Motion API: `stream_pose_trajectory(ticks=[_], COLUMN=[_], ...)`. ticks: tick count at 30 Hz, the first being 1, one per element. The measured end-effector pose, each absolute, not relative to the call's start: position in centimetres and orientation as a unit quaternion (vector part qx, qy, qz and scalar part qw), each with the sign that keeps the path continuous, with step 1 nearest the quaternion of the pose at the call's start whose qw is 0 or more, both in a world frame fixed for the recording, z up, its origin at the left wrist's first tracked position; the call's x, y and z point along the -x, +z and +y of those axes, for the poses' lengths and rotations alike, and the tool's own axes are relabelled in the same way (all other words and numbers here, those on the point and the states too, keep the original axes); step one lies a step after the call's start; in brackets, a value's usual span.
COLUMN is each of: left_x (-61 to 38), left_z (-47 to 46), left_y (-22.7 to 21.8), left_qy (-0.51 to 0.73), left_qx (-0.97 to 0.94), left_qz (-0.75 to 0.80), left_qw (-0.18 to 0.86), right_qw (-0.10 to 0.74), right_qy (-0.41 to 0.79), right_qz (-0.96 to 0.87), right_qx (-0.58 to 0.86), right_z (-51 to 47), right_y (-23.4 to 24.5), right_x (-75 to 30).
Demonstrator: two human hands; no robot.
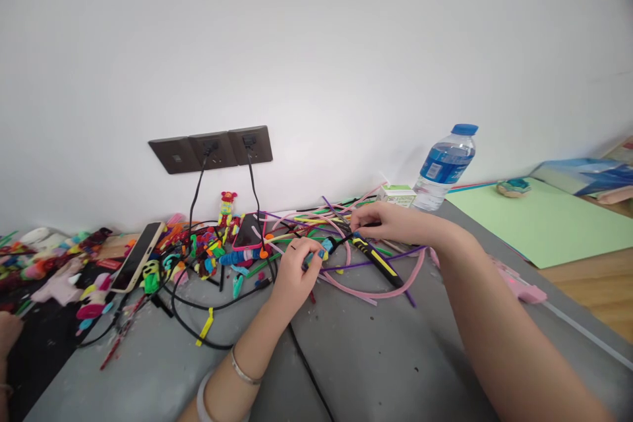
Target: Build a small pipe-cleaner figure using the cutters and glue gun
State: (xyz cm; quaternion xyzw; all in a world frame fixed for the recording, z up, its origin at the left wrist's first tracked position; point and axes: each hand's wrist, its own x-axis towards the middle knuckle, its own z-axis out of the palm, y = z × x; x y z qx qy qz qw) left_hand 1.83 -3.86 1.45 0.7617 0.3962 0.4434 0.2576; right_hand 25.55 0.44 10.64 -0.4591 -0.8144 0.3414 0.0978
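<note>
My left hand (297, 270) is closed in a pinch round a small fuzzy pipe-cleaner piece (327, 245) in blue, yellow and black. From this piece a black strand (343, 239) runs to the right. My right hand (370, 221) pinches that strand's far end between thumb and fingers. Just below the right hand lies a black-and-yellow handled tool (378, 262) on the grey table (366, 362). Pink pipe cleaners (395, 291) and a purple pipe cleaner (366, 264) lie loose around and under the hands.
Colourful pipe-cleaner figures and scraps (208, 250) fill the left side, with two phones (138, 257) (250, 232). Black cables (185, 320) run from wall sockets (212, 150). A water bottle (445, 168), small carton (396, 195) and green sheet (544, 231) are right. Another person's hand (8, 333) shows far left.
</note>
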Motion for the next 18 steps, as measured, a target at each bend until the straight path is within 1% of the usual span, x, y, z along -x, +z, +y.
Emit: stream_pose_trajectory(ticks=[10,18], left_x=[-2.1,-2.0], left_z=[-3.6,-3.3], left_y=[1.2,0.9], left_qy=[0.445,0.444], left_qx=[-0.762,-0.738], left_qz=[0.374,0.384], left_qw=[0.286,0.333], right_qw=[0.154,0.166], right_qy=[0.331,0.321], right_qz=[-0.835,-0.847], right_qx=[0.412,0.389], right_z=[0.4,0.5], right_y=[10.6,10.4], right_x=[-24.3,-23.7])
